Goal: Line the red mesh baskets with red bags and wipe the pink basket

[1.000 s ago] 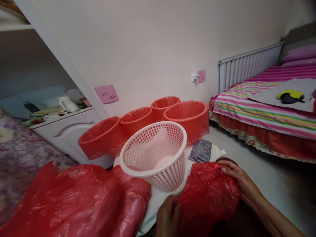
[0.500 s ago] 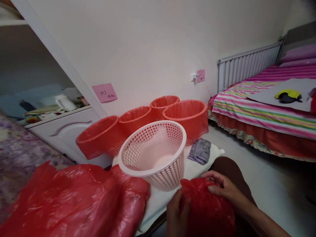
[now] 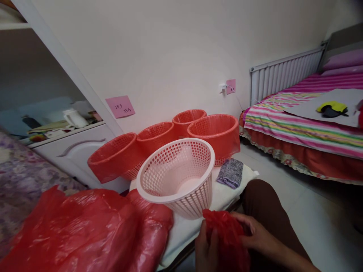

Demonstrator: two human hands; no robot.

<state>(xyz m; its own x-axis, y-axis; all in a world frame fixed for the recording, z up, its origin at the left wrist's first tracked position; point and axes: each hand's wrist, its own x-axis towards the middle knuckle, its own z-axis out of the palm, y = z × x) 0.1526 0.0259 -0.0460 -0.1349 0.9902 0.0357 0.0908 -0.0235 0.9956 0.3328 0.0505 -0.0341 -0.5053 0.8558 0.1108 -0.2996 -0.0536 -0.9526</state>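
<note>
White-covered table (image 3: 184,230) at bedside: we bunch red bag (image 3: 227,236) off its front edge, left hand (image 3: 205,251) and right hand (image 3: 255,238) fingers clamped on it. Pink basket (image 3: 177,177) at table middle; we judge next move needs bag mouth found and opened.

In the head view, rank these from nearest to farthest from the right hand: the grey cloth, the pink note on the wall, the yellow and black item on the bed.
Measured from the right hand, which grips a red bag:
1. Grey cloth, just above the hand on the white surface.
2. Pink note, upper left on the wall.
3. Yellow and black item, far right on the bed.
</note>
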